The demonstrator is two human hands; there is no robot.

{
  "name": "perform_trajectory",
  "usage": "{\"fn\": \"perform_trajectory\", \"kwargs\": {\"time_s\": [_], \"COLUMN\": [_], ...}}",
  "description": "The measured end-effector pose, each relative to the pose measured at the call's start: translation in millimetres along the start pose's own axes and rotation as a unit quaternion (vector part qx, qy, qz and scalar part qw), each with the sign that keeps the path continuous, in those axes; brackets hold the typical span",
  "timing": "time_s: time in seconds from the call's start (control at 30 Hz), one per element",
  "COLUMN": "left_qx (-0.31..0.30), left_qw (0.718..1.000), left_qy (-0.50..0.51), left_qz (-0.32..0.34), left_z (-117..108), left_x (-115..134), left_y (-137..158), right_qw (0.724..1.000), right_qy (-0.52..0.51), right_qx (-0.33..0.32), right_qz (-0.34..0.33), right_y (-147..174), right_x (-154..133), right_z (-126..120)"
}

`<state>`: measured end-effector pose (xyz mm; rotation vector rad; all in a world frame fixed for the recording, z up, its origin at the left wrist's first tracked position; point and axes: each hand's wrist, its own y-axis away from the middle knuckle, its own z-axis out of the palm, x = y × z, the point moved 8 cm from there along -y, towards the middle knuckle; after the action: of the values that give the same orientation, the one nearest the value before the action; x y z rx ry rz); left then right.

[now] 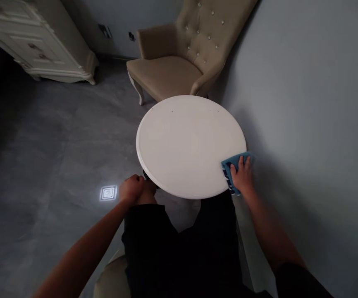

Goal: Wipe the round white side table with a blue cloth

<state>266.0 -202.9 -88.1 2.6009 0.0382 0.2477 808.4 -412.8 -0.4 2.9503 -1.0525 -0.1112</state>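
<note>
At the near right rim of the round white desk, the right hand lies palm down on a blue folded cloth, its fingers spread flat and pressing the cloth onto the desk's edge rather than curling around it. Part of the cloth hangs just over the rim, close to the grey wall that runs along the desk's right side. Below the near left rim of the desk, the left hand is curled into a loose fist, fingers closed; whether it grips anything cannot be told, since the desk's edge and shadow hide what lies under it. Between the two forearms, the person's dark trousers reach up to the desk's near edge. Beyond the far rim of the desk stands a beige tufted armchair. Far left of the desk, a cream carved dresser stands on the grey floor. A small bright square reflection shines on the floor just left of the left hand.
</note>
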Motion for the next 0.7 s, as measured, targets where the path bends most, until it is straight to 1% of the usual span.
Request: {"fn": "perform_trajectory", "kwargs": {"time_s": [0.1, 0.17, 0.27, 0.37, 0.47, 0.53, 0.6, 0.63, 0.7], "left_qx": [-0.009, -0.009, -0.006, -0.006, -0.01, -0.012, -0.016, -0.019, -0.02], "left_qw": [1.0, 1.0, 1.0, 0.999, 0.999, 0.999, 0.998, 0.998, 0.998], "left_qy": [0.004, 0.01, 0.023, 0.034, 0.04, 0.041, 0.043, 0.045, 0.05], "left_qz": [0.002, -0.005, -0.012, -0.016, -0.027, -0.032, -0.034, -0.034, -0.034], "left_z": [-2, -2, -4, -4, -4, -4, -5, -6, -7], "left_x": [1, 0, -3, -6, -10, -10, -9, -8, -7], "left_y": [-1, -1, -1, -3, -6, -7, -8, -8, -7], "right_qw": [0.999, 0.999, 0.999, 0.999, 0.999, 0.999, 0.996, 0.992, 0.98], "right_qy": [0.045, 0.046, 0.036, 0.034, 0.03, 0.027, 0.025, 0.023, 0.014], "right_qx": [-0.009, 0.003, 0.0, -0.021, -0.025, -0.026, -0.028, -0.032, -0.047], "right_qz": [0.022, 0.019, 0.009, 0.011, -0.005, -0.033, -0.087, -0.122, -0.193], "right_y": [-75, -133, -213, -277, -322, -340, -346, -345, -331], "right_x": [-1, -13, -46, -91, -152, -203, -264, -298, -366], "right_z": [-13, -23, -32, -35, -34, -32, -29, -27, -21]}}
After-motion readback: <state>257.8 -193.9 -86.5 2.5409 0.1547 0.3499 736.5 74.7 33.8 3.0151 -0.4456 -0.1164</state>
